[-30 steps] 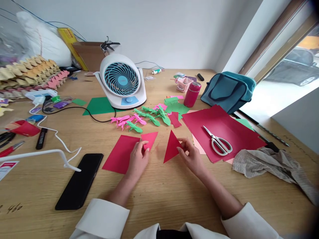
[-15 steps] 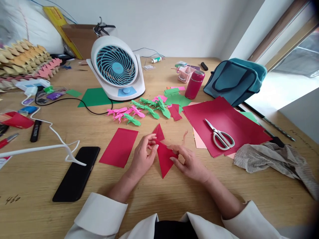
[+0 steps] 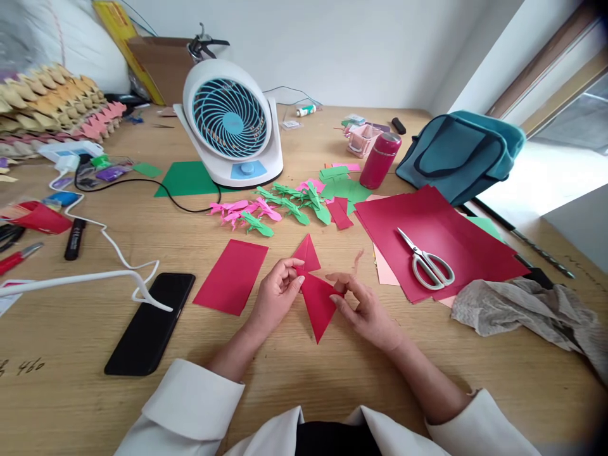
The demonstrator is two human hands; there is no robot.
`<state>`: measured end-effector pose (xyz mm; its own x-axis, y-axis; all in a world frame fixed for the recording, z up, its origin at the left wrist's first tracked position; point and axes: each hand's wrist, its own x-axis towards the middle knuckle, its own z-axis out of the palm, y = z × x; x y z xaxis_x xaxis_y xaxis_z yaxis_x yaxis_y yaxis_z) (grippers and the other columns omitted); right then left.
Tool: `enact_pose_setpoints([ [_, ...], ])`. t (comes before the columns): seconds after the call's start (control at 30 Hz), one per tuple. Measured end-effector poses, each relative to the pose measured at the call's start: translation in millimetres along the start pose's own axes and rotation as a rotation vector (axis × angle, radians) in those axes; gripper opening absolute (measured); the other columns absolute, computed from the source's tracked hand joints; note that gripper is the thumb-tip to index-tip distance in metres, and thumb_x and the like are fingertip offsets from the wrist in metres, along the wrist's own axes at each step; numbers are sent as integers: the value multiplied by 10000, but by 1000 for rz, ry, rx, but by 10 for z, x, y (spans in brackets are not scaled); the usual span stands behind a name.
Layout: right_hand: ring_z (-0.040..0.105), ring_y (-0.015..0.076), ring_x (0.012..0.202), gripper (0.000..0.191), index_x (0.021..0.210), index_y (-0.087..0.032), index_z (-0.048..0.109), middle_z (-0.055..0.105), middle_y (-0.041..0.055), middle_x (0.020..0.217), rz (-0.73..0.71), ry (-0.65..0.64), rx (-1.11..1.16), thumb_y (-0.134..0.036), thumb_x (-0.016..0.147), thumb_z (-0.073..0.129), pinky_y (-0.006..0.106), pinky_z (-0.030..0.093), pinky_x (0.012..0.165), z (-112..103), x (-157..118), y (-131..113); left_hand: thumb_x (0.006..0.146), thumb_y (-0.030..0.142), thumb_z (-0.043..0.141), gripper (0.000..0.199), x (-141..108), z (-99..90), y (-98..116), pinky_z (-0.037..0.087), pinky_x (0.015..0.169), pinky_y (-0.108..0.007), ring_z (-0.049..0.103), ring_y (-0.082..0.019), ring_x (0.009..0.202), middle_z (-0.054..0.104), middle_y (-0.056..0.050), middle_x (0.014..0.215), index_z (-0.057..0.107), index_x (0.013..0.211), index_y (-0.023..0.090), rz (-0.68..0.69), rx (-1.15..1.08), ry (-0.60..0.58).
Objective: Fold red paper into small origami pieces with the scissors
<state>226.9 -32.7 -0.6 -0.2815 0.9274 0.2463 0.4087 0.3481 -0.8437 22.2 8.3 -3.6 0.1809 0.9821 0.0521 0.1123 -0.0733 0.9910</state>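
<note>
The left hand (image 3: 280, 296) pinches one corner of a red paper triangle (image 3: 317, 305) between thumb and fingers; the right hand (image 3: 368, 310) pinches its other upper corner; the triangle hangs point toward the person, above the desk (image 3: 285, 392); a smaller red folded piece (image 3: 308, 253) lies just beyond it; a red sheet (image 3: 231, 277) lies left of the left hand; scissors (image 3: 426, 261) rest on red paper (image 3: 456, 221) at right.

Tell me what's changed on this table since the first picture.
The left hand has moved rightward off the red rectangle. It and the right hand now hold one red triangle, where each had its own; another triangle lies just beyond. The scissors and phone stayed put.
</note>
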Motion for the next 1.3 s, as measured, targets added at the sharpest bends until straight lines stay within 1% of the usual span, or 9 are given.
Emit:
enact_pose_setpoints([
  [0.27,481,152,697,249,1173,-226,539,504,-10,758,118,190,201,-317,942,519,292,429,679,43,51,101,831,270,620,190,16,-14,-111,446,569,-204,571,-94,592,546,56,669,537,979,183,2,-118,30],
  [0.47,467,145,702,301,1153,-229,541,496,9,838,147,232,315,-406,912,571,278,419,636,86,51,116,805,271,648,209,-18,2,-75,445,523,-189,583,-86,582,582,45,714,488,913,192,12,-198,101],
  [0.6,497,152,781,274,1056,-231,560,529,28,936,152,290,300,-411,869,648,280,430,691,93,52,158,795,265,658,220,-45,20,-34,473,541,-189,601,-81,575,589,52,718,467,882,197,13,-222,146],
  [0.7,520,155,789,279,1037,-241,543,554,18,915,175,248,411,-413,857,671,278,433,695,100,49,183,795,247,657,228,-56,43,-31,502,578,-199,616,-82,585,591,59,720,458,898,203,22,-263,163],
  [0.9,446,113,607,255,872,-211,537,514,-32,710,210,135,553,-412,844,691,245,354,571,101,63,157,812,245,639,234,-68,65,-69,539,686,-248,649,-94,650,576,50,790,457,954,209,-15,-262,133],
  [0.97,445,112,605,258,838,-198,552,520,-28,693,221,109,536,-418,844,687,244,351,567,60,70,147,813,251,642,229,-66,50,-84,529,701,-242,641,-93,691,572,32,846,473,960,205,5,-189,114],
  [1.1,505,132,690,224,863,-190,581,589,1,781,209,24,429,-401,868,655,256,391,624,-58,68,134,806,228,655,205,-69,6,-85,514,801,-251,606,-127,894,568,-13,968,520,958,199,142,-19,85],
  [1.17,513,137,704,193,891,-186,599,609,6,799,205,-55,310,-375,882,636,258,391,630,-102,58,118,822,217,641,199,-84,-4,-71,504,827,-257,598,-128,905,578,-19,979,530,986,201,165,52,47],
  [1.3,517,135,715,162,958,-182,614,625,9,826,181,-167,157,-333,898,611,255,391,635,-121,36,83,835,207,624,216,-126,13,-47,495,767,-241,604,-125,850,593,-10,929,519,1024,209,174,125,-23],
])
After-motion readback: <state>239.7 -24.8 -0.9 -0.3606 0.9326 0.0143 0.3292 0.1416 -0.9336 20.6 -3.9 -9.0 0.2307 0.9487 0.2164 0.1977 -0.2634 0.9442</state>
